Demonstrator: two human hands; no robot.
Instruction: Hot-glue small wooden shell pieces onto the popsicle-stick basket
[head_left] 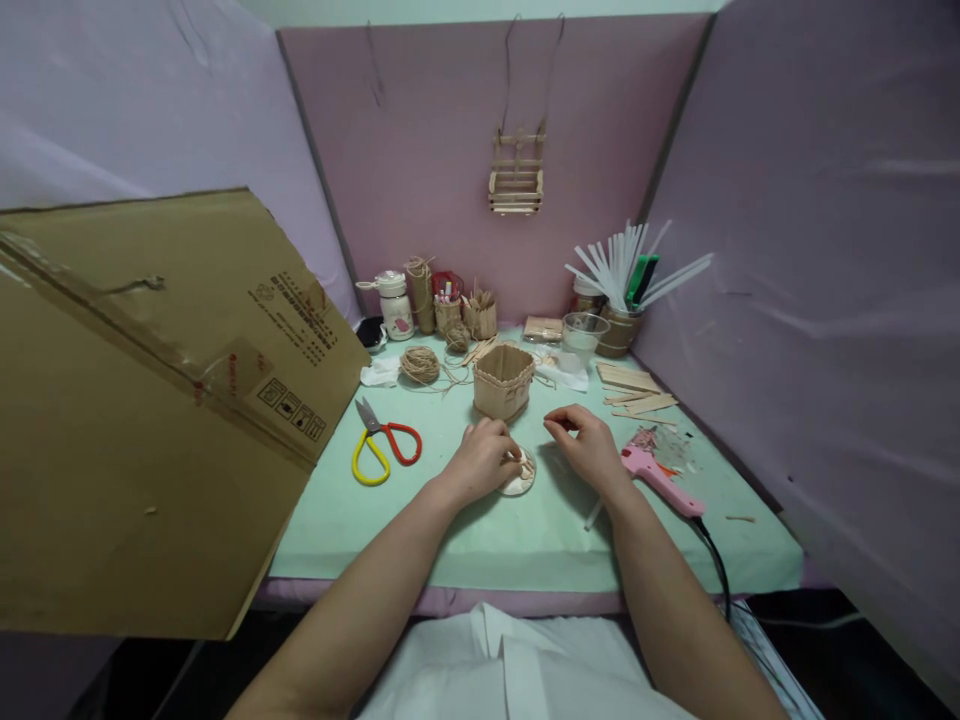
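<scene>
The left hand (484, 458) bends over a round dish (521, 483) on the surface (525, 550), the right hand (586, 445) hovers half-curled, whether either grips anything unclear, and the right forearm (656, 590), swinging outward, could knock the pink glue gun (666, 486).

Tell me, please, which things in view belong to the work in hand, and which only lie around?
Probably in the work: round piece, touched by the left hand; small basket; pink glue gun.

Probably just around: white bottle; cardboard.
</scene>
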